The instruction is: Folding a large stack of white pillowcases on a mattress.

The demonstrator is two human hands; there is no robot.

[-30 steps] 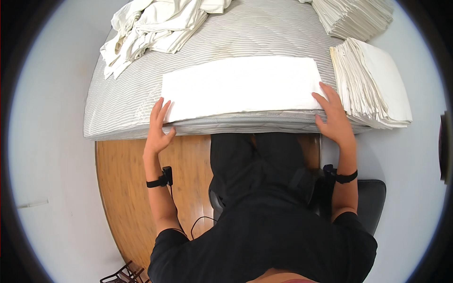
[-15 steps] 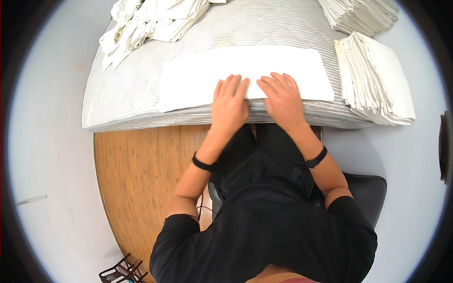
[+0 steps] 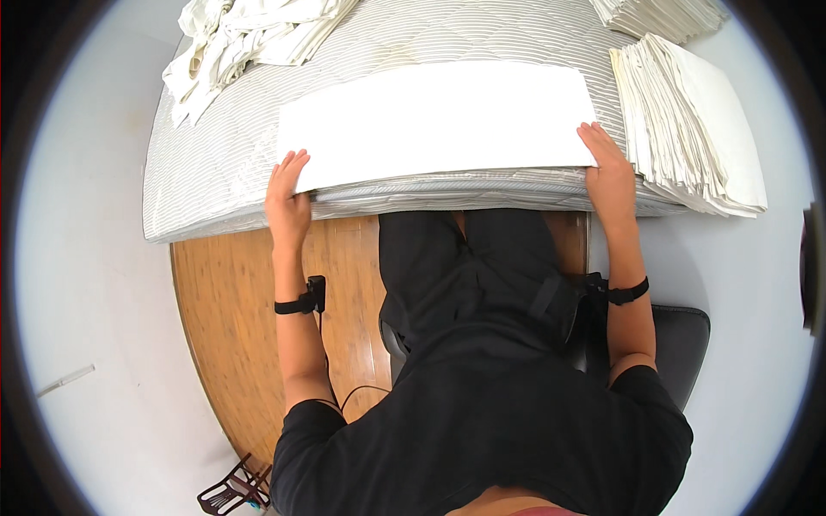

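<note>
Cloth (image 3: pixel 439 120) lies flat along the near edge of the mattress (image 3: pixel 473 39); left hand (image 3: pixel 287 205) and right hand (image 3: pixel 611 185) touch its near corners, whether gripping I cannot tell.

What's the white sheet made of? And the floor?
The white sheet seems smooth, probably cloth like the crumpled pile, but brightness hides any weave. The floor looks like slightly shiny wood or laminate, with brown grain streaks.
</note>
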